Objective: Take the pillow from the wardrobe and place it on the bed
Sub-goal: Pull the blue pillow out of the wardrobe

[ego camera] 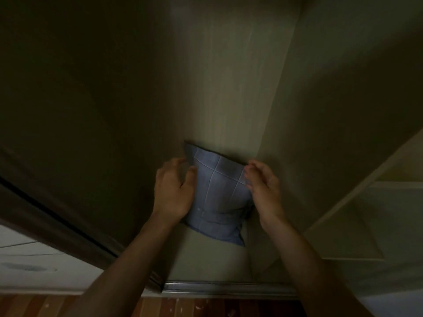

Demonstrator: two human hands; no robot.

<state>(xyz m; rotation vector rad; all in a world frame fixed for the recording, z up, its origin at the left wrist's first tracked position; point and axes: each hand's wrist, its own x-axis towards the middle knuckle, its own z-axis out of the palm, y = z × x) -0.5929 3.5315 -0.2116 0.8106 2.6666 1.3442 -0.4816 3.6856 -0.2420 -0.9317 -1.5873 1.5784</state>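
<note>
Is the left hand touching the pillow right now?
Touching. The head view shows the left hand with its thumb lying on the front of the pillow and its fingers curled round the left edge.

I read this as a home bedroom, at a built-in wardrobe: its pale wood-grain panels rise beyond the fingers, a dark sliding door stands to their left, and a metal floor track runs well below them. Right of the fingers sits a white panelled door; reddish wooden floorboards lie lowest. The blue checked pillow held between the fingers fits that.
</note>
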